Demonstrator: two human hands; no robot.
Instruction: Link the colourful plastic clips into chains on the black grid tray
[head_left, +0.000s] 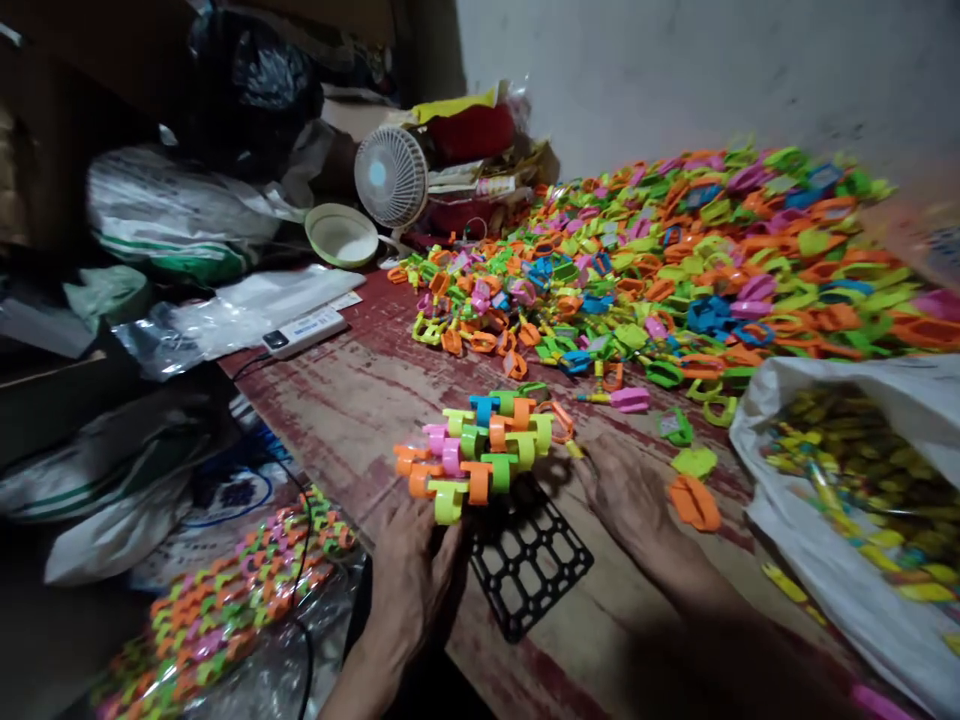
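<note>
A black plastic grid tray (532, 570) lies on the table, its near openings bare. Rows of colourful plastic clip-like pieces (480, 450) in orange, lime, green, pink and blue stand over its far part. My left hand (405, 570) is closed at the tray's left edge, thumb beside a lime piece, its other fingers partly hidden. To the right of the rows, my right hand (622, 490) pinches an orange looped plastic piece (559, 420) with a yellow end. Loose green and orange pieces (694, 502) lie just beyond that hand.
A large heap of similar pieces (637, 260) covers the table's far side by the wall. At right stands an open white sack (757, 430) of yellow items. A fan (391, 177), bowl (341, 237) and power strip (306, 332) sit at left. Filled clear bags (232, 590) lie below the edge.
</note>
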